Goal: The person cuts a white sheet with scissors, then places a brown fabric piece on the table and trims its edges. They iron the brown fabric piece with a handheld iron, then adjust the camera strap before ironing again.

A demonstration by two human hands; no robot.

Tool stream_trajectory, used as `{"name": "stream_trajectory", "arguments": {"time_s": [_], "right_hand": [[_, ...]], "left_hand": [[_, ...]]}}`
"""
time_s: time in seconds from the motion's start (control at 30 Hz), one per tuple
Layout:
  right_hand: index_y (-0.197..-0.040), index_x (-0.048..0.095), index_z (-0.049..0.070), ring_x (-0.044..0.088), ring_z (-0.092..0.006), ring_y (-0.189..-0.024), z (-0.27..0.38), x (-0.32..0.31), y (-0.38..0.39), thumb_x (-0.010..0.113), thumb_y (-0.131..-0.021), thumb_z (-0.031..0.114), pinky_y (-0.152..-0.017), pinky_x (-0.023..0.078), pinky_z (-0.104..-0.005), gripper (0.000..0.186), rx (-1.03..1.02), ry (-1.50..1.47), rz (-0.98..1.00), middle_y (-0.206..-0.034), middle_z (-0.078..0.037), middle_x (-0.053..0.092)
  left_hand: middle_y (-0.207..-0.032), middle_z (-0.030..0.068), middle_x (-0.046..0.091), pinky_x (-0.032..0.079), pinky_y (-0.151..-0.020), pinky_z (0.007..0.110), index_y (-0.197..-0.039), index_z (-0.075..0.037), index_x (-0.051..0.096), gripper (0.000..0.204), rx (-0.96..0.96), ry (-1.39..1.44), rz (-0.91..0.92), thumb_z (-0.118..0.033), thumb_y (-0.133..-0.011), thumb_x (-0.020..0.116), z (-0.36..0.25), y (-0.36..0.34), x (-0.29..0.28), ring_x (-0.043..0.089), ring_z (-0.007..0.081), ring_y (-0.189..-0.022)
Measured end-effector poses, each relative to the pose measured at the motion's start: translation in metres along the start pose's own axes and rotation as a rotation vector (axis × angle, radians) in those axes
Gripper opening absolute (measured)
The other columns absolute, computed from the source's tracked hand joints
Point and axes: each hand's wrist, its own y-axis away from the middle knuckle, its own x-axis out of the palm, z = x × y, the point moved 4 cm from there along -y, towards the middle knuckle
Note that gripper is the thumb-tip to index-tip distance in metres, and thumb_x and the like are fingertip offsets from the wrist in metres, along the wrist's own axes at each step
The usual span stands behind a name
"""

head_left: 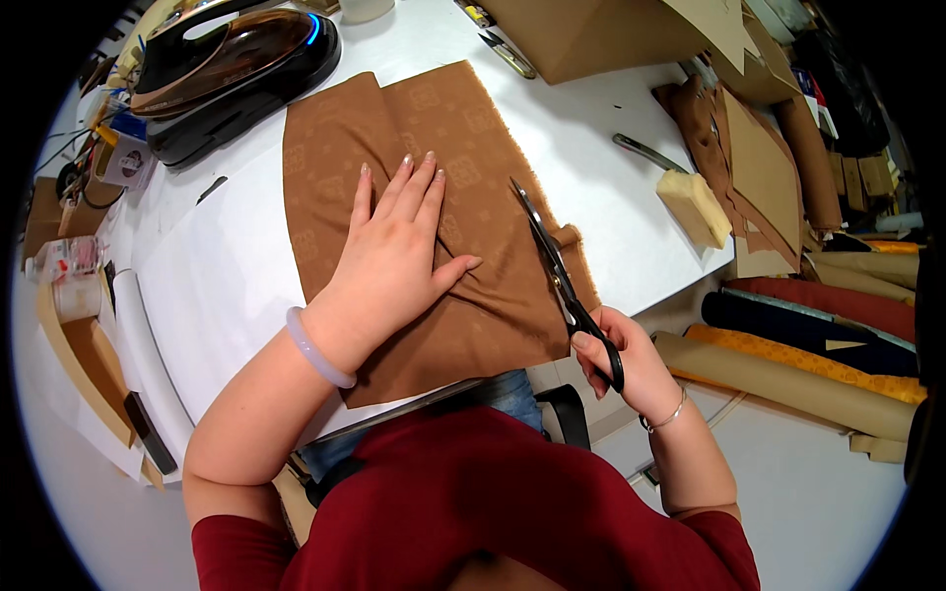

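A brown patterned cloth (483,295) lies on the white table, its right edge frayed and its near edge hanging at the table's front. My left hand (399,236) presses flat on the cloth with its fingers spread, and creases run out from under the thumb. At the cloth's right side, my right hand (621,360) grips the black handles of a pair of scissors (558,271). The scissor blades point away from me over the cloth near its frayed edge. A small fold of cloth bunches just right of the blades.
An iron (236,59) rests on its dark base at the far left. Small thread snips (507,54) lie near a cardboard box (601,34). A yellowish foam block (695,209) sits by the table's right edge. Fabric rolls (788,379) are stacked beyond it; a white roll (153,364) stands left.
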Motion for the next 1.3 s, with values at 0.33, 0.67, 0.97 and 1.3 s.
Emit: {"name": "stream_trajectory", "arguments": {"time_s": [0.33,0.67,0.97,1.3], "right_hand": [[-0.092,0.054,0.007,0.049,-0.007,-0.045,0.002,0.004,-0.007,0.076,-0.103,0.032,-0.043,0.037,-0.024,0.035,-0.013,0.003,-0.004,-0.062,0.002,0.054],[-0.103,0.057,0.004,0.051,-0.0089,-0.047,0.012,0.005,-0.017,0.07,-0.105,0.034,-0.044,0.041,-0.0238,0.033,-0.017,0.078,-0.001,-0.068,-0.002,0.059],[-0.095,0.056,0.005,0.049,-0.0082,-0.046,0.019,0.009,-0.016,0.074,-0.103,0.034,-0.045,0.039,-0.0241,0.036,0.0,0.052,-0.043,-0.063,0.0,0.057],[-0.097,0.058,0.005,0.05,-0.0087,-0.046,0.033,0.01,-0.031,0.075,-0.102,0.037,-0.043,0.04,-0.0243,0.037,-0.006,0.081,-0.052,-0.064,-0.001,0.057]], "left_hand": [[-0.165,0.0212,0.043,0.017,-0.13,0.061,-0.156,0.007,0.045,0.089,-0.003,0.008,-0.007,-0.049,-0.094,0.076,0.001,0.001,0.002,0.036,0.0365,-0.157],[-0.163,0.0216,0.046,0.019,-0.129,0.06,-0.154,0.008,0.049,0.09,0.015,-0.013,-0.04,-0.052,-0.093,0.074,0.002,0.001,0.002,0.038,0.035,-0.156],[-0.164,0.0211,0.045,0.018,-0.13,0.06,-0.153,0.007,0.05,0.089,0.005,0.0,-0.04,-0.053,-0.093,0.074,0.004,0.003,0.003,0.038,0.035,-0.156],[-0.165,0.0212,0.042,0.017,-0.13,0.061,-0.154,0.008,0.047,0.088,0.001,0.045,-0.04,-0.048,-0.093,0.076,0.004,0.004,0.004,0.037,0.036,-0.157]]}}
